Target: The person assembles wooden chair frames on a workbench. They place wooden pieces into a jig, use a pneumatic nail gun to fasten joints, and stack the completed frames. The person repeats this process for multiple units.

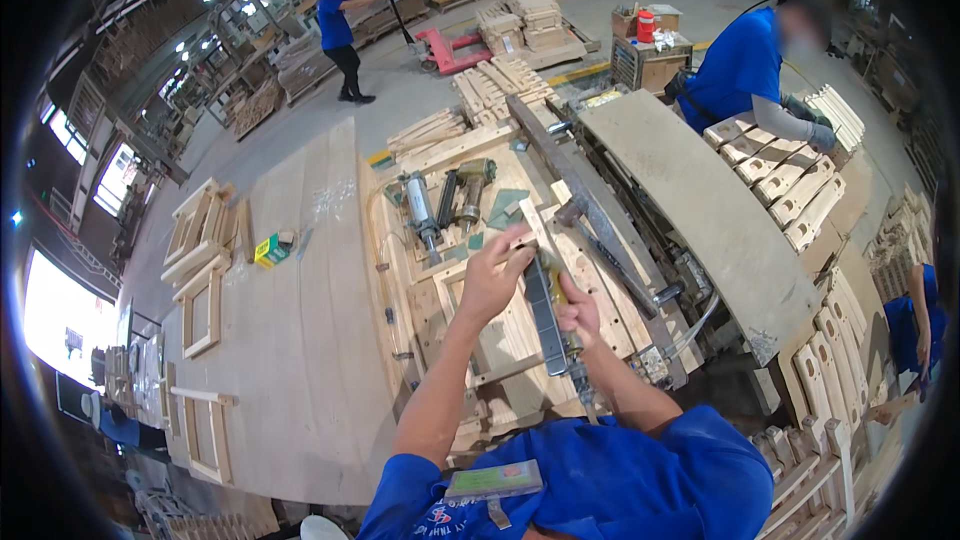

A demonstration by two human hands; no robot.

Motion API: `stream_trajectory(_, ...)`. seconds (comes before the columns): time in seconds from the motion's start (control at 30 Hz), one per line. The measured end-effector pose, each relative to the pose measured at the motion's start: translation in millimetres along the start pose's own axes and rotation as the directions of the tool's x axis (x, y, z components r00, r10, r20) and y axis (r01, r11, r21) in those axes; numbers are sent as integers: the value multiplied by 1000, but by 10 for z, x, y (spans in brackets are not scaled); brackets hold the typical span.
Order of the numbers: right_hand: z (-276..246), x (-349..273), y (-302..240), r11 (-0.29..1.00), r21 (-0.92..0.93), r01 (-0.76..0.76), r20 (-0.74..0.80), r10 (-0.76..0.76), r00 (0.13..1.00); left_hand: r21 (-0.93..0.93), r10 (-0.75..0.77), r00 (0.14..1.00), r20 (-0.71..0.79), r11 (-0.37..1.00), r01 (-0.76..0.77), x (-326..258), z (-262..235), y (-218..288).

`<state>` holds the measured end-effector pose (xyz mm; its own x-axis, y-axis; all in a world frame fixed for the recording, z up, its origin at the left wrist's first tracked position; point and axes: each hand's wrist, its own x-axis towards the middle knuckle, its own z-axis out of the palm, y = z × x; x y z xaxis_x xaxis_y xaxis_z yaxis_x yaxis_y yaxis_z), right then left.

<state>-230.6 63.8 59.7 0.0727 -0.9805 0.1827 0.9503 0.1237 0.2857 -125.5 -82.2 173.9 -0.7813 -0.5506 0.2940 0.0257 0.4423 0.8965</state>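
Note:
In my right hand (578, 311) is a nail gun (556, 285) with a yellowish-green body, its fingers closed round it. Its long black magazine (543, 318) slants up and away from me. At the magazine's far end my left hand (492, 275) has its fingers bent together; what they pinch is hidden and slightly blurred. Beneath both hands lies a pale wooden frame (490, 290) on the bench. Beyond my left hand rest a silver-grey air nailer (418, 208) and a dark olive one (470, 198). A hammer-like tool (572, 212) lies beyond the nail gun.
At left stands a wide plywood table (310, 340) with small wooden frames (200, 315) and a green-yellow box (270, 250). A long metal bar (540, 140) and a board (690, 210) flank the right. One co-worker (735, 70) handles slats there; another (338, 25) holds a red pallet jack (450, 50).

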Motion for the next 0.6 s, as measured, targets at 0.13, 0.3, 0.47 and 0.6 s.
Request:
stream_trajectory(0.13,24,-69,175,980,197,-38,-22,43,999,-30,27,996,-83,999,-29,-136,134,-158)
stream_trajectory(0.3,21,-93,126,991,131,-8,-60,16,998,-203,-102,990,-97,976,80,-101,196,-321)
stream_trajectory(0.47,401,-37,-160,875,-471,114,-317,-288,904,-406,-318,940,-127,881,243,-177,298,-685)
stream_trajectory(0.6,935,140,-316,-12,-974,-226,-136,-767,627,-446,-480,852,208,729,520,-405,759,-860)
